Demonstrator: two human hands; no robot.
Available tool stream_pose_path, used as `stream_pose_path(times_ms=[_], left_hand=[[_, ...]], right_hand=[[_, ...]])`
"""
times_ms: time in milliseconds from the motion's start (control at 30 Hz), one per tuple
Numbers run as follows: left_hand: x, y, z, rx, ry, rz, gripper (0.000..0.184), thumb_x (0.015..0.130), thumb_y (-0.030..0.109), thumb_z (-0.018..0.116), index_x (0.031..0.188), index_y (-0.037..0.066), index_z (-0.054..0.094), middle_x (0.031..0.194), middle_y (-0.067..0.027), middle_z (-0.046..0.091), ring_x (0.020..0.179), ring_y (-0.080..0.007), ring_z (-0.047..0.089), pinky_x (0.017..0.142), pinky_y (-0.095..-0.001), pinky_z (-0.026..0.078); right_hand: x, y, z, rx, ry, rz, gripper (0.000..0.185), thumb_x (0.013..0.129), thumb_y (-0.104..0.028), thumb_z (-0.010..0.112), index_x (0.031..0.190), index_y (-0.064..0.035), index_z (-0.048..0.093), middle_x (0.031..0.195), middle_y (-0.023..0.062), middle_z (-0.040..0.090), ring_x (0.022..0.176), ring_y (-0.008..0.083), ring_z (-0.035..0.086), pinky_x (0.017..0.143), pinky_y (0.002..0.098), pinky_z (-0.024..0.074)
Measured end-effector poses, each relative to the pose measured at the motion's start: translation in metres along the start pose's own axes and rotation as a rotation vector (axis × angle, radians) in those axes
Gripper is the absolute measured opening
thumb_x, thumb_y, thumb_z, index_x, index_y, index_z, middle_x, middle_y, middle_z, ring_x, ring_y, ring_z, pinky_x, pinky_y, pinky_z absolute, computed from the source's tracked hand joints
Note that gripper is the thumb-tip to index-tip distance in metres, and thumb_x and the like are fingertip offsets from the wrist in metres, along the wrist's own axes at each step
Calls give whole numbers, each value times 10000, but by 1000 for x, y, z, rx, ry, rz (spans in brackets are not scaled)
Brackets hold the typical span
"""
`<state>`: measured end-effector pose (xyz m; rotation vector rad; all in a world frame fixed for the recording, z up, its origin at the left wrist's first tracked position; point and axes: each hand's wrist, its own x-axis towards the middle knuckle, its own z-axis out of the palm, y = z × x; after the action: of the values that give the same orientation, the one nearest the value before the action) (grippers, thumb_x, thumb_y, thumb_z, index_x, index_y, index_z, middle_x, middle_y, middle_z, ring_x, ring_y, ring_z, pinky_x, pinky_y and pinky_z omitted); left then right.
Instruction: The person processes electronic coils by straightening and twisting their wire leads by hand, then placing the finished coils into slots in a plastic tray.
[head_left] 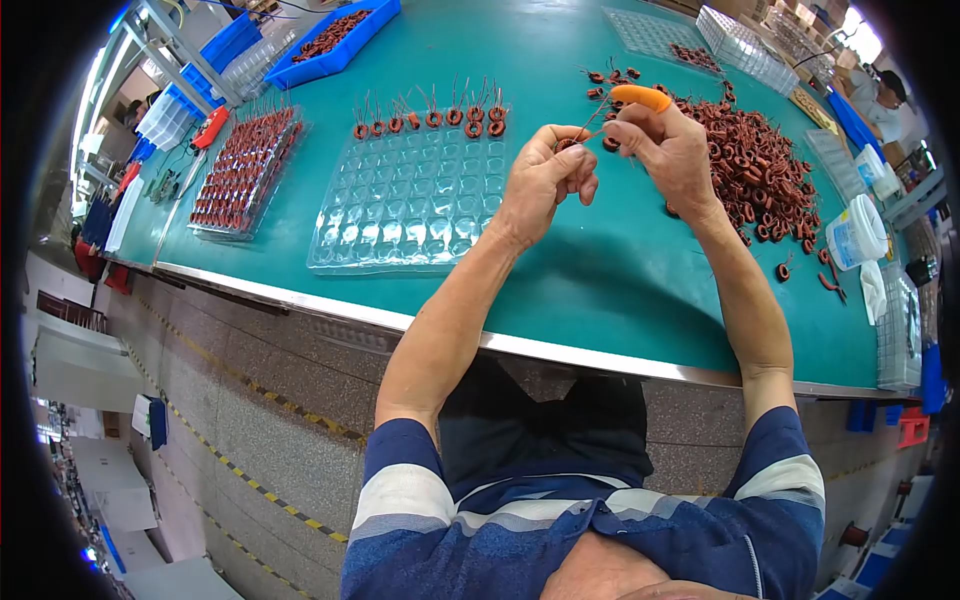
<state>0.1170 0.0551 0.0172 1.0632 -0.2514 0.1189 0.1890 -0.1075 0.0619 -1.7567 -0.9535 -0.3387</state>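
My left hand [545,185] is closed in a pinch around a small reddish-brown ring-shaped wire coil [567,144], mostly hidden by the thumb and fingers. My right hand [672,155] meets it from the right, thumb and fingers pinched on the coil's thin wire lead [594,132]. An orange finger cover [640,97] sits on one right finger. Left of my hands lies a clear plastic tray [405,205] with round pockets; coils with upright leads fill its far row and part of the second. A large heap of loose coils [755,170] lies beyond and right of my right hand.
A filled stack of trays [245,170] stands at left, below a blue bin [335,42] of coils. A white tub [857,232] and stray coils lie at right. Clear trays [660,42] are at the back. The table's metal edge [600,358] runs before me. Another person [882,105] sits far right.
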Motion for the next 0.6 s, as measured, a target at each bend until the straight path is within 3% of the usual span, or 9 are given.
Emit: stream_pose_path(times_ms=[233,367,400,500,533,600], left_hand=[[2,-12,-2,276,22,64,286,965,127,500,1191,-38,443,774,-64,534,663,-148,552,623,-297,481],[3,-28,-2,507,155,95,274,947,91,516,1177,-36,439,815,-86,590,700,-133,596,614,-288,486],[3,-35,-5,658,184,106,265,913,68,537,1152,-17,460,841,-133,618,676,-210,620,618,-322,496],[6,-66,-20,1089,53,350,265,874,61,549,1129,9,498,869,-186,623,750,-335,619,696,-393,504],[5,-73,-18,1131,53,412,241,848,43,533,1089,37,531,920,-221,594,842,-424,577,776,-458,487],[0,-76,-17,1148,-7,386,222,846,39,527,1068,40,534,941,-216,573,865,-416,572,793,-474,478]], right_hand=[[-2,-8,6,-1,-160,147,196,880,-148,676,1008,0,663,742,49,665,628,89,606,574,241,489],[8,-4,4,-6,-61,181,165,878,-124,663,986,0,669,742,44,664,639,80,603,575,236,481],[18,-6,7,-2,-76,188,162,877,-120,653,990,-3,668,742,54,665,619,86,598,565,241,477],[56,-13,34,-108,-207,24,170,898,-151,626,983,-11,670,739,30,653,608,69,573,555,214,445],[70,-9,50,-92,-254,22,178,893,-156,628,990,-12,668,737,43,655,601,77,575,551,228,447],[93,6,86,-77,-324,7,185,887,-157,630,995,-10,664,736,63,661,580,94,575,543,253,452]])
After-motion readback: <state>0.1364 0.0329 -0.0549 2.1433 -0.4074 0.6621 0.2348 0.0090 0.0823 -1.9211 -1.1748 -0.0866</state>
